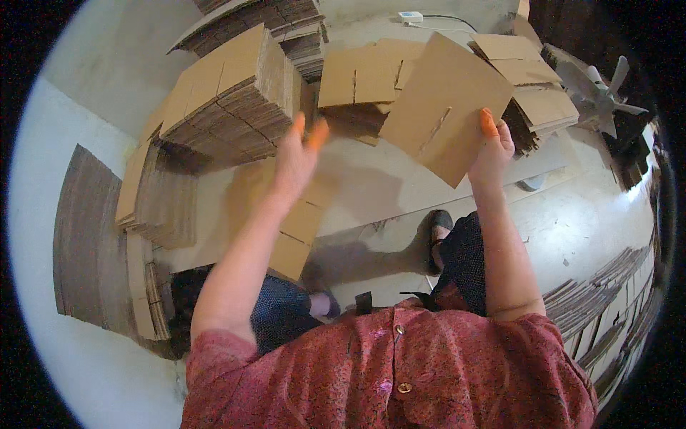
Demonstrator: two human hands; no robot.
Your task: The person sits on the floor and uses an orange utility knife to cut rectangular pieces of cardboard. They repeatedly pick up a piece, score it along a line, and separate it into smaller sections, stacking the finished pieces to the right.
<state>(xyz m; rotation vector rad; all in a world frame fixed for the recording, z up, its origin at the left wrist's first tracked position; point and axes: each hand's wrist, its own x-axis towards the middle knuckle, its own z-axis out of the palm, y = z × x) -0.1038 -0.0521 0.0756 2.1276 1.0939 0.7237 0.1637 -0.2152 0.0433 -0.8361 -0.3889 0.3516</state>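
My right hand grips a flat brown cardboard sheet by its right edge, the orange-covered thumb on its face. A short slit runs in from the sheet's lower edge, and the sheet is tilted in the air. My left hand is raised to the left of it, holding nothing, with its orange-tipped fingers apart and slightly blurred. Below my left forearm is another slit cardboard piece, partly smeared by motion. Beyond the hands a pile of slotted cardboard pieces lies partly behind the held sheet.
Tall cardboard stacks stand at the far left, with lower stacks nearer. Another pile lies at right beside a metal fan. Cardboard strips cover the lower right. A white power strip sits at the back.
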